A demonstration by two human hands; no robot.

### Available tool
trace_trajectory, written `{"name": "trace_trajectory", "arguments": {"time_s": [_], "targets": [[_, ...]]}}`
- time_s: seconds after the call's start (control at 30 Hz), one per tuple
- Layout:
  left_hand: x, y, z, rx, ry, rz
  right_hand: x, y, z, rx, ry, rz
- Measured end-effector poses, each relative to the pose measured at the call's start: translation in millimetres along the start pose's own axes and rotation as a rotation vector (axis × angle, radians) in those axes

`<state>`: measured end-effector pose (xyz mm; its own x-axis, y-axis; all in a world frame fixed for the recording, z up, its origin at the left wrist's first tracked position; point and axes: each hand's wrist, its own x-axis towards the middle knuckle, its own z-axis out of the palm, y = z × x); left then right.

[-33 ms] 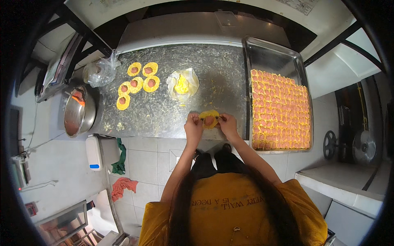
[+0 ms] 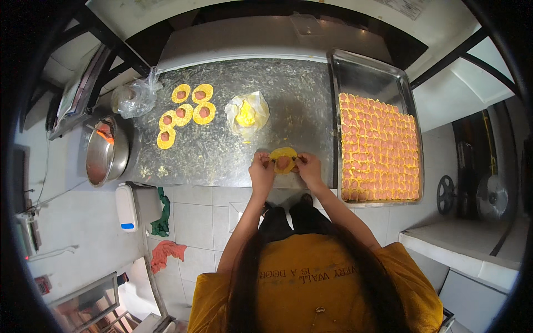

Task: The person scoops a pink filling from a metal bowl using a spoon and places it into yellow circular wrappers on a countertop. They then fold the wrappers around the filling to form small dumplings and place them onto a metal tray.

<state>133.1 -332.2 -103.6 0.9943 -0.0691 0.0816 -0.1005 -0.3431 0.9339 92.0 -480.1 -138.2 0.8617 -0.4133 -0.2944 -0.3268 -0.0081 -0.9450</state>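
Near the front edge of the worktop I hold a round yellow dumpling wrapper (image 2: 285,152) with a lump of pink filling (image 2: 283,163) in its middle. My left hand (image 2: 261,168) pinches its left edge, and my right hand (image 2: 309,168) pinches the right edge. Beyond them lies a crumpled white wrapping (image 2: 234,115) with a small pile of thin yellow wrappers (image 2: 245,115) on it. Farther left, several flat wrappers (image 2: 204,112) are laid out, each topped with pink filling. At the right, a metal tray (image 2: 375,72) carries many filled yellow dumplings (image 2: 378,150) in close rows.
At the worktop's left end stand a steel bowl (image 2: 119,152) of pink filling with an orange-handled tool (image 2: 104,136) and a clear plastic bag (image 2: 136,99). A white-lidded bin (image 2: 126,205) is below, beside green (image 2: 161,213) and red cloths (image 2: 166,253).
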Motion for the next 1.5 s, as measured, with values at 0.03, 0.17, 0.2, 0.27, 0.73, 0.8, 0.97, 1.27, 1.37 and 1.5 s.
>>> {"name": "trace_trajectory", "arguments": {"time_s": [0.03, 0.17, 0.2, 0.27, 0.73, 0.8, 0.97, 1.27, 1.37, 1.5], "targets": [[1.9, 2.1, -0.5, 0.027, -0.013, -0.003, 3.5, 5.8, -0.5, -0.121, 0.035, -0.075], [0.7, 8.2, -2.8, 0.068, -0.053, -0.023, 1.2, 5.9, 0.3, -0.162, 0.048, -0.119], [-0.6, 7.2, -3.6, 0.063, -0.057, -0.030, -6.0, -9.6, 2.2, -0.052, 0.034, -0.025], [-1.4, -5.6, -5.8, -0.092, -0.183, -0.132, -17.4, -29.4, 1.6, 0.191, 0.007, 0.109], [1.6, 8.3, -4.4, -0.618, -0.375, -0.426, -21.3, -44.4, -16.9, 0.348, -0.181, -0.059], [-0.6, 4.7, 0.1, -0.705, -0.333, -0.400, -27.2, -57.3, -14.3, 0.439, -0.194, -0.119], [-4.4, 12.9, 0.1, -0.639, -0.339, -0.343, -26.6, -55.1, -23.3, 0.335, -0.236, -0.185], [-8.1, 8.9, 0.4, -0.263, -0.317, -0.142, -10.2, -47.2, -41.9, -0.080, -0.266, -0.310], [-7.0, 0.3, 5.4, -0.012, -0.245, 0.130, -15.5, -52.2, -37.8, -0.055, -0.346, -0.283], [-6.9, 11.1, 4.1, 0.030, -0.297, 0.195, -11.8, -40.8, -35.8, -0.310, -0.290, -0.495]]}}
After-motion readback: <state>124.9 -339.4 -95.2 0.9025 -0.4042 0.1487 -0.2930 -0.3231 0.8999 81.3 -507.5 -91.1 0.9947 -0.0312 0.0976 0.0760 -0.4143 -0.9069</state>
